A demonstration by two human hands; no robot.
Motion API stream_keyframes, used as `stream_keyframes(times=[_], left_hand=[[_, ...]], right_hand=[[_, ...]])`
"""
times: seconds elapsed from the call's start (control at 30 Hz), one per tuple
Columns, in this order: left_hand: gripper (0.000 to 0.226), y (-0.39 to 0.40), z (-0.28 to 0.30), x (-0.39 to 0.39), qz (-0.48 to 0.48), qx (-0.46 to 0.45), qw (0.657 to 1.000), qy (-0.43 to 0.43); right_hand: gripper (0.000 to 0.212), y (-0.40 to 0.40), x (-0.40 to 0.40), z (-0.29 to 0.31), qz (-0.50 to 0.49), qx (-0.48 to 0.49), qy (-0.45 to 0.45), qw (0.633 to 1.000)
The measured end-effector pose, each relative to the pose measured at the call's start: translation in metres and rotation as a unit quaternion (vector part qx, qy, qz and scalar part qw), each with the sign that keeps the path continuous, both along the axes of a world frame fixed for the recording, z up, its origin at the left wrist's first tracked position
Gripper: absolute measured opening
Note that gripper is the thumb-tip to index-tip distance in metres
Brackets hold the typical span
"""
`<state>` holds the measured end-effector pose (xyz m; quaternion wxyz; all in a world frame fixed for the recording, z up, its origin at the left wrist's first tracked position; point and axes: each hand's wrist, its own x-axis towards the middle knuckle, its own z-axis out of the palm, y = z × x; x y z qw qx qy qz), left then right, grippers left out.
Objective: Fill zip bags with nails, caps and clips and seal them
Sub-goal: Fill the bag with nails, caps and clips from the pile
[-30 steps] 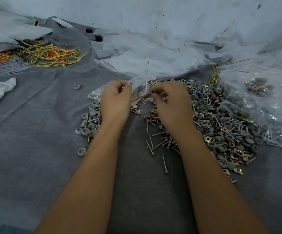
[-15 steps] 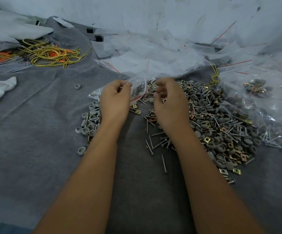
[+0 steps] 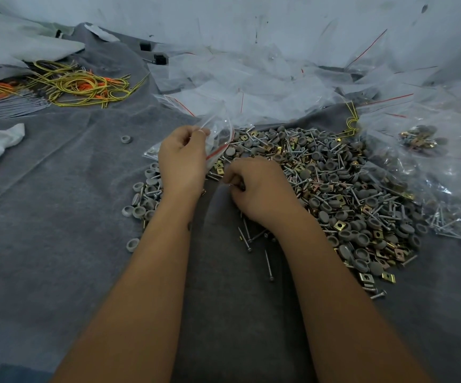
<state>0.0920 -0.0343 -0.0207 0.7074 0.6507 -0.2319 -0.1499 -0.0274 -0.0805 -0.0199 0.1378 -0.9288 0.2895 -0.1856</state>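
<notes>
The pile of nails, caps and clips (image 3: 342, 194) lies on the cloth (image 3: 58, 230). Left of the pile a hand (image 3: 182, 161) holds a zip bag (image 3: 218, 131); another hand (image 3: 259, 189) rests at the pile's near left edge. Behind the pile lie empty bags (image 3: 251, 81). Right of the pile lie filled bags (image 3: 428, 161). Far left of the pile lie coiled wires (image 3: 83, 87).

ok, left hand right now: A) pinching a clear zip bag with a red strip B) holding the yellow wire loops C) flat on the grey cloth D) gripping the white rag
A: the left hand pinches the clear zip bag at its top edge, raised above the pile of nails, caps and clips, while the right hand picks at nails by the pile's near edge.
</notes>
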Motion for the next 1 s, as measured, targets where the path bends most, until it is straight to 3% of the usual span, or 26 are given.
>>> stream_keyframes(times=[0.13,0.23,0.37,0.47,0.6,0.7,0.83,1.0], left_hand=[[0.017,0.000,-0.002,0.001,-0.002,-0.004,1.000,-0.009],[0.015,-0.001,-0.004,0.001,-0.002,0.009,0.999,-0.037],[0.014,-0.001,-0.009,-0.001,-0.031,0.060,0.987,-0.143],[0.015,0.000,-0.011,-0.002,-0.046,0.092,0.975,-0.196],[0.016,0.001,-0.008,-0.003,-0.051,0.079,0.980,-0.175],[0.015,0.002,-0.003,-0.002,-0.034,0.051,0.991,-0.120],[0.015,0.005,0.007,0.007,-0.013,0.000,0.999,-0.048],[0.023,0.010,0.019,0.028,-0.017,0.002,0.999,-0.039]], right_hand=[[0.021,-0.001,0.000,-0.003,-0.001,-0.022,-0.030,0.999],[0.017,-0.002,0.002,-0.003,-0.025,-0.002,-0.139,0.990],[0.015,-0.002,0.002,0.001,-0.078,-0.015,-0.314,0.946],[0.015,-0.003,0.002,0.002,-0.083,-0.044,-0.364,0.927],[0.041,0.001,0.003,0.001,-0.009,-0.020,-0.302,0.953],[0.051,0.004,0.004,0.002,-0.012,-0.042,-0.295,0.955],[0.038,0.004,0.006,0.002,-0.023,-0.035,-0.292,0.955],[0.023,0.009,0.014,-0.002,0.061,0.002,-0.117,0.991]])
